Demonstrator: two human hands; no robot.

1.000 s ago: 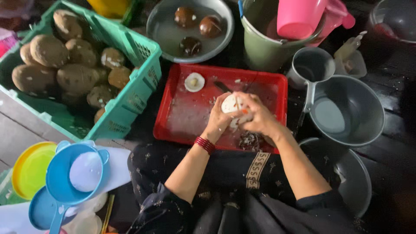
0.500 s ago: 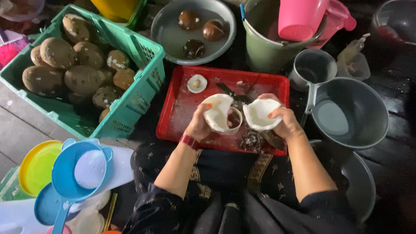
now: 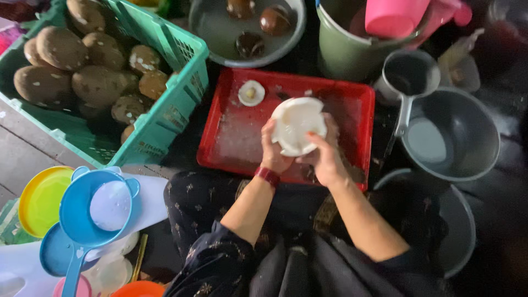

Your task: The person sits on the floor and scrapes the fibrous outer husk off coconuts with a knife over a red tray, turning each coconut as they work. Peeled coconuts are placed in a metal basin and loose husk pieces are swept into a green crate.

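Note:
Both my hands hold a white coconut half (image 3: 297, 125) over the red tray (image 3: 234, 135). My left hand (image 3: 273, 149) grips its lower left side; a red band circles that wrist. My right hand (image 3: 324, 157) clasps it from below and from the right. The white hollow faces up toward me. Whether a second half sits stacked beneath it is hidden. A small white coconut piece (image 3: 251, 92) lies at the tray's far left corner.
A green crate (image 3: 176, 88) of brown coconuts stands at the left. Behind the tray are a grey basin (image 3: 214, 33) with dark shells and a green bucket (image 3: 346, 52). Grey bowls (image 3: 456, 137) and a ladle sit at the right. Blue and yellow plastic scoops (image 3: 82, 214) lie near left.
A whole white coconut was pulled apart into two halves, one in each hand. Now the hands are back together, holding a white half between them, hollow side up.

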